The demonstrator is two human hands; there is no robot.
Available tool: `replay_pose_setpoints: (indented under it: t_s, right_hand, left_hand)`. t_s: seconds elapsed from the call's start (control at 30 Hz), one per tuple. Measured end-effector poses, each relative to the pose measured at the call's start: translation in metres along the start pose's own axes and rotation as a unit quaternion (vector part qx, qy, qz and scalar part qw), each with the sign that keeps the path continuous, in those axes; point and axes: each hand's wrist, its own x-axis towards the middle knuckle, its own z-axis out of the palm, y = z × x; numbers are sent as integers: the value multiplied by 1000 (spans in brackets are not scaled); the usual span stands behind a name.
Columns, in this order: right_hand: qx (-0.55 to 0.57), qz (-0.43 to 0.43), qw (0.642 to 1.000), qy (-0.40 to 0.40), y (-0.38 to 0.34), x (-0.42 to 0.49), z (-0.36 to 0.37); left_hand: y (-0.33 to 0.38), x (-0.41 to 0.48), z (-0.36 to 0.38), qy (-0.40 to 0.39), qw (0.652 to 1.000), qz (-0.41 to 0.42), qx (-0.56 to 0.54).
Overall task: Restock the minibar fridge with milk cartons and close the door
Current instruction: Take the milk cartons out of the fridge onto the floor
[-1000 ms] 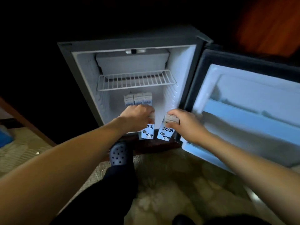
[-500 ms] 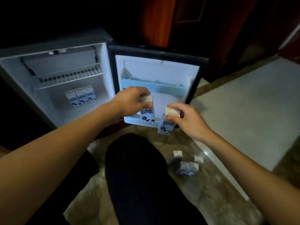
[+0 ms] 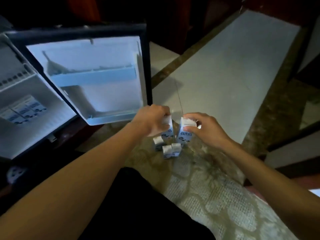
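At centre frame, just right of the open door's lower corner, the left hand has its grip closed over the top of a small white-and-blue cardboard milk carton, fingers curled round the upper end. The right hand pinches the top of a second carton of the same kind between thumb and fingertips. Both hang upright, near each other but apart, above three more cartons clustered on the patterned beige carpet.

At the left edge, the white fridge compartment holds a row of three cartons towards the back of its floor. The black-framed fridge door stands wide open between compartment and hands, its pale blue shelf rail bare.

Restocking looks partway done: three in, two in hand, three on the carpet, door not yet shut. The step in hand appears to be carrying this pair. The next move calls for swinging both left across the door's inner face and setting them upright on the bare compartment floor in front of the row.

The door's protruding bottom tray sits just left of the left hand, so the cartons should pass in front of it and then clear the compartment's front lip. A dark-trousered knee at lower centre narrows the near side. Open room lies to the right, over the pale tiled floor.
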Motion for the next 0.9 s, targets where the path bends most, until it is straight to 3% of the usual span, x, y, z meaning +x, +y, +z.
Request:
replay_pose_setpoints:
  t_s: [0.2, 0.5, 0.7, 0.9]
  right_hand:
    - [-3, 48, 999, 3, 73, -26, 27]
    - [1, 128, 990, -59, 155, -42, 89]
    - [-54, 141, 980, -127, 192, -53, 124]
    - [-70, 171, 974, -128, 206, -49, 138]
  left_hand:
    - [32, 15, 69, -61, 996, -63, -9]
    - [27, 28, 166, -144, 984, -99, -34]
    - [21, 33, 210, -123, 984, -110, -74]
    - [23, 32, 237, -137, 983, -111, -56]
